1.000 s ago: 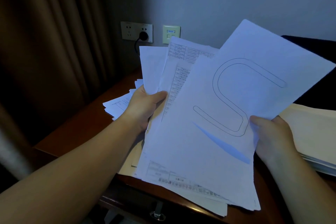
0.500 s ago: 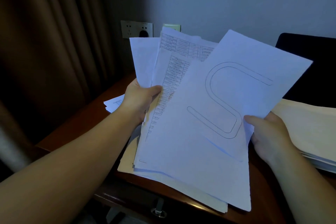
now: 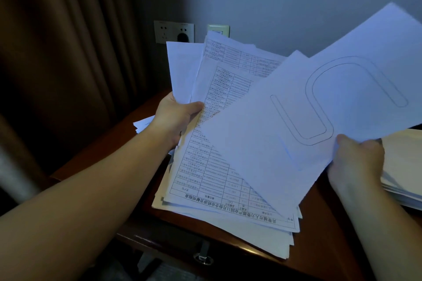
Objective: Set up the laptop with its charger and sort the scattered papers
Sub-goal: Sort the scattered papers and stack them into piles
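Observation:
My left hand grips a fanned bundle of printed table sheets by its left edge, thumb on top. My right hand pinches the lower edge of a white sheet with an outlined S-shaped curve, held above and to the right of the bundle. The bundle's lower end hangs over a paper stack on the dark wooden desk. A black plug sits in the wall socket plate behind the papers. No laptop is in view.
A thick pile of cream folders and papers lies at the desk's right. More loose sheets lie behind my left wrist. A brown curtain hangs on the left. A drawer with a metal handle is under the desk's front edge.
The S-curve sheet has swung up and to the right, away from the bundle, uncovering the printed table pages. My left hand holds the bundle in about the same place.

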Demonstrator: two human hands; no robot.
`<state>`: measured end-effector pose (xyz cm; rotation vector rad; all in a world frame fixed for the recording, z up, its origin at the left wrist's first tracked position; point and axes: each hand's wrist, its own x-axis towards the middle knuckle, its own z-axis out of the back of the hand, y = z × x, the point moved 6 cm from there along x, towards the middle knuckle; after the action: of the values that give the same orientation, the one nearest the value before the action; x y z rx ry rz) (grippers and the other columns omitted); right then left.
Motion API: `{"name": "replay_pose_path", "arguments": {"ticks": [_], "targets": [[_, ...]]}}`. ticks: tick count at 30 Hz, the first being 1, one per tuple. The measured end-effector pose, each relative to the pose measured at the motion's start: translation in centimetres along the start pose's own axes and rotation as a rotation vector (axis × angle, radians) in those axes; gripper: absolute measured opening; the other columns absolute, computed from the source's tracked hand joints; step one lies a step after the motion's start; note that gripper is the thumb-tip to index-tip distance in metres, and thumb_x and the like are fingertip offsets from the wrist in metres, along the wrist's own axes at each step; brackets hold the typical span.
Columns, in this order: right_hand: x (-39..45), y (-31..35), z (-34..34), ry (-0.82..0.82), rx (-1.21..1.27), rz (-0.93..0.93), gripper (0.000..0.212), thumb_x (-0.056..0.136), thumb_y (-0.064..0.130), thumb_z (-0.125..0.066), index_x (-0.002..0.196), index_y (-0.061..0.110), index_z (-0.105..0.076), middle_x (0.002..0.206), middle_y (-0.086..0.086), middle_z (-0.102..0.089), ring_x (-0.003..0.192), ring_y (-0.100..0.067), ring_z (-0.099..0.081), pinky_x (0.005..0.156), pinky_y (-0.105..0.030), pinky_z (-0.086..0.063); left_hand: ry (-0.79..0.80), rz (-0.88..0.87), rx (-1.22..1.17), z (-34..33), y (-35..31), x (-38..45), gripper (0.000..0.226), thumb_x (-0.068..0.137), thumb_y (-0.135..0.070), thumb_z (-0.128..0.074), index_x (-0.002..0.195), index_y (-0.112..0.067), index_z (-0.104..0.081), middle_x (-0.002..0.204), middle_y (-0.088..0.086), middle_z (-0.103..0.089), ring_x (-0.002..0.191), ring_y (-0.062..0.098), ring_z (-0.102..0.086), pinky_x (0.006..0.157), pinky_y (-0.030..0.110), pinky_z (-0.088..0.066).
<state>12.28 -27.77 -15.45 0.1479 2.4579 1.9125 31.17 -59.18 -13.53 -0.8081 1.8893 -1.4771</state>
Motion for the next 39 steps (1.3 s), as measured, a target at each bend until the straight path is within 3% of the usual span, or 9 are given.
{"name": "replay_pose_path", "arguments": {"ticks": [4, 8, 11, 13, 16, 22, 26, 31, 39], "targets": [[0.3, -0.4, -0.4, 0.056, 0.035, -0.020, 0.036, 0.085, -0.014, -0.049, 0.091, 0.020, -0.057, 0.074, 0.008, -0.055, 0.060, -0.009, -0.048, 0.063, -0.021, -0.046, 0.011, -0.014, 0.012, -0.4, 0.2, -0.3, 0.038, 0.090, -0.001, -0.075, 0.121, -0.019, -0.063, 0.111, 0.007, -0.077, 0.091, 0.026, -0.078, 0.074, 0.043, -0.064], [-0.2, -0.9, -1.5, 0.276, 0.008, -0.084, 0.040, 0.090, -0.014, -0.051, 0.120, 0.009, -0.064, 0.089, 0.007, -0.067, 0.085, -0.014, -0.062, 0.075, -0.026, -0.051, 0.012, -0.035, 0.016, -1.4, 0.4, -0.6, 0.048, 0.085, -0.006, -0.081, 0.127, -0.018, -0.060, 0.115, 0.006, -0.075, 0.094, 0.026, -0.077, 0.078, 0.044, -0.065], [-0.5, -1.5, -2.3, 0.415, -0.100, -0.093, 0.037, 0.094, -0.009, -0.055, 0.122, 0.013, -0.065, 0.107, 0.006, -0.072, 0.107, -0.015, -0.064, 0.093, -0.033, -0.050, 0.011, -0.061, 0.023, -2.4, 0.5, -1.0, 0.048, 0.086, -0.011, -0.082, 0.128, -0.021, -0.061, 0.114, 0.003, -0.075, 0.095, 0.025, -0.076, 0.083, 0.048, -0.064], [-0.5, -1.7, -2.5, 0.451, -0.157, -0.076, 0.039, 0.094, -0.001, -0.061, 0.127, 0.018, -0.065, 0.122, 0.006, -0.071, 0.119, -0.015, -0.063, 0.108, -0.039, -0.044, 0.019, -0.083, 0.030, -3.1, 0.5, -1.2, 0.041, 0.088, -0.014, -0.081, 0.122, -0.024, -0.061, 0.113, 0.002, -0.074, 0.097, 0.024, -0.075, 0.083, 0.046, -0.063], [-0.5, -1.9, -2.6, 0.502, -0.155, -0.087, 0.039, 0.092, 0.004, -0.067, 0.128, 0.021, -0.066, 0.123, 0.007, -0.073, 0.119, -0.015, -0.065, 0.110, -0.043, -0.044, 0.029, -0.106, 0.034, -3.6, 0.5, -1.4, 0.030, 0.091, -0.016, -0.078, 0.105, -0.033, -0.058, 0.109, -0.001, -0.073, 0.096, 0.023, -0.073, 0.079, 0.040, -0.063], [-0.5, -1.2, -1.6, 0.361, -0.078, -0.100, 0.032, 0.093, -0.001, -0.065, 0.121, 0.012, -0.068, 0.117, 0.002, -0.073, 0.114, -0.019, -0.067, 0.094, -0.032, -0.048, 0.098, -0.067, -0.040, -3.3, 0.4, -1.4, 0.023, 0.097, -0.016, -0.071, 0.116, -0.026, -0.067, 0.104, -0.003, -0.080, 0.092, 0.022, -0.078, 0.082, 0.043, -0.062], [0.1, -0.8, -0.9, 0.205, -0.071, -0.040, 0.020, 0.088, 0.003, -0.072, 0.098, 0.020, -0.069, 0.100, 0.010, -0.073, 0.101, -0.016, -0.069, 0.093, -0.033, -0.052, 0.057, -0.076, -0.066, -1.9, -0.1, -1.0, 0.022, 0.096, -0.010, -0.071, 0.114, -0.021, -0.069, 0.103, -0.001, -0.080, 0.090, 0.021, -0.078, 0.075, 0.037, -0.061], [-0.1, 0.2, -0.2, 0.099, 0.034, -0.015, 0.025, 0.090, 0.002, -0.070, 0.108, 0.020, -0.068, 0.101, 0.013, -0.071, 0.086, -0.002, -0.068, 0.076, -0.019, -0.051, 0.015, -0.062, -0.109, -0.3, -0.3, -0.1, 0.029, 0.094, -0.007, -0.073, 0.120, -0.018, -0.067, 0.105, 0.003, -0.079, 0.090, 0.022, -0.078, 0.067, 0.034, -0.061], [-0.1, -0.8, -1.3, 0.255, 0.048, -0.101, 0.031, 0.095, -0.003, -0.060, 0.120, 0.015, -0.068, 0.112, 0.002, -0.075, 0.104, -0.019, -0.072, 0.094, -0.041, -0.055, 0.052, -0.069, -0.106, -0.7, -0.2, -0.3, 0.043, 0.086, 0.000, -0.079, 0.125, -0.012, -0.066, 0.109, 0.008, -0.078, 0.092, 0.027, -0.078, 0.068, 0.036, -0.062]]}}
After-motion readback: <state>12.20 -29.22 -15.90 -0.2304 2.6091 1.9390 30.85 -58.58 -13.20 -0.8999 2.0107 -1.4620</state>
